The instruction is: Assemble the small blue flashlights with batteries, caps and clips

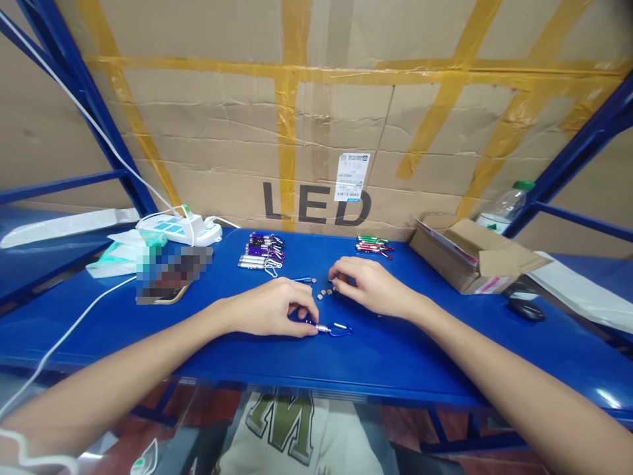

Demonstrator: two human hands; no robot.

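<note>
My left hand [277, 309] is closed around the end of a small keychain flashlight [322, 328] with a blue carabiner clip, low over the table. Most of its barrel is hidden by my fingers. Just beyond, my right hand [370, 285] has its fingers curled down at a few loose button cells [323, 292]. Its fingertips are drawn together; what lies between them is hidden. A slim blue tube [302, 279] rests behind my left hand, beside one of the cells.
Keychain flashlights [254, 251] in several colours lie in a row at the back; green and red ones [372, 245] lie further right. A phone [178, 277] and power strip [182, 227] are left. An open carton [469, 254], a black mouse [525, 307] and a bottle [507, 204] stand right.
</note>
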